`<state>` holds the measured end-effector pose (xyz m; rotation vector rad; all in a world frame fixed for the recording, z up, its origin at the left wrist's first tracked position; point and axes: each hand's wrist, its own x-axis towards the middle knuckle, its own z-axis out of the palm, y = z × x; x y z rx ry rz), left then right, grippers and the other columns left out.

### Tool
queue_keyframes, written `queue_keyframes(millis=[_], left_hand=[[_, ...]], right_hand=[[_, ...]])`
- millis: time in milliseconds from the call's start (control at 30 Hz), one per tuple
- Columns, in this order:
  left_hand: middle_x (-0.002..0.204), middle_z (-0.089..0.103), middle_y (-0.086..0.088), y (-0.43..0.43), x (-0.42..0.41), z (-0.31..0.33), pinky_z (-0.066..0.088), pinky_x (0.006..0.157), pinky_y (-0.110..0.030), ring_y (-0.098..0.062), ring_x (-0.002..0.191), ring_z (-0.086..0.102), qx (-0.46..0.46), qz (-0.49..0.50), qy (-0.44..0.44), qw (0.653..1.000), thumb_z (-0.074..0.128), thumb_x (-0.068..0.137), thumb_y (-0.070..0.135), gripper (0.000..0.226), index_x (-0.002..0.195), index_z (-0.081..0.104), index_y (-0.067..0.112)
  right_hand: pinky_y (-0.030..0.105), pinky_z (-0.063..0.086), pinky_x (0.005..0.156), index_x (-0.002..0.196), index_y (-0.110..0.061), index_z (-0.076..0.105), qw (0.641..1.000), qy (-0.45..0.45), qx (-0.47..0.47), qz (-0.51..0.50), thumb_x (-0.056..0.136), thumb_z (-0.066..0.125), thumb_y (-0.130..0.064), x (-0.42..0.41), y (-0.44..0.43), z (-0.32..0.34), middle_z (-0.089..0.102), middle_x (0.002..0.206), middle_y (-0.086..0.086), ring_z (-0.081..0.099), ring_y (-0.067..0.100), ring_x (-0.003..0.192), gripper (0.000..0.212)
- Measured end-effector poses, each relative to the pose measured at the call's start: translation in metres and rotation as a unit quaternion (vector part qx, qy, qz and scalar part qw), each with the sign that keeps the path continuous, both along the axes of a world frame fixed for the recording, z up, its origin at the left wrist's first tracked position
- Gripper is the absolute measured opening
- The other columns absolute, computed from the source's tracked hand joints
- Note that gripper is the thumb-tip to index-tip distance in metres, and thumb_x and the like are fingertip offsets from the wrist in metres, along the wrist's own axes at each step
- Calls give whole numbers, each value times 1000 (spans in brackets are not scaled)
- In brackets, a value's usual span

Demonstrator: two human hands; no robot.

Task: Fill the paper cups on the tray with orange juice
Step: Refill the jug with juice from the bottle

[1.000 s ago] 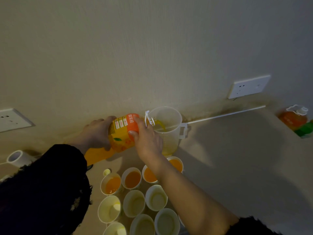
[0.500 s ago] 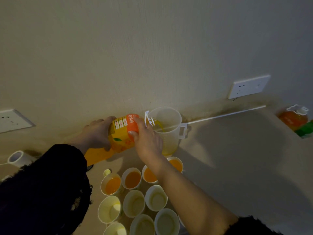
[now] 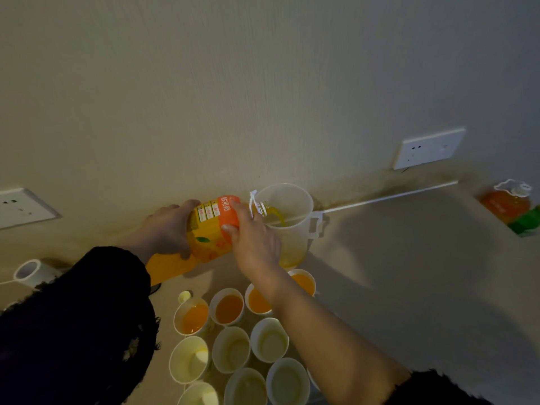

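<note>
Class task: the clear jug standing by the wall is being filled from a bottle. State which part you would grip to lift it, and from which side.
Grip the handle of the jug, coming from the right. It juts from the upright jug's right wall, clear of the tilted bottle, left hand and right hand crowding the left rim.
</note>
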<state>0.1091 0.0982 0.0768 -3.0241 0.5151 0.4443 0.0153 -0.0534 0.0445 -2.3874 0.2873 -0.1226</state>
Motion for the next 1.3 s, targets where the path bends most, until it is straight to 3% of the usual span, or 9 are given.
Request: queue_keyframes(millis=[1300], left_hand=[[123, 49, -10, 0, 4, -2, 47, 94, -43, -32, 115, 47, 2, 4, 5, 1000, 89, 48, 24, 121, 145, 18, 27]], right_hand=[[41, 42, 91, 147, -35, 21, 1000, -14, -8, 0, 99, 38, -46, 1, 1, -3, 45, 136, 11, 48, 32, 121, 52]])
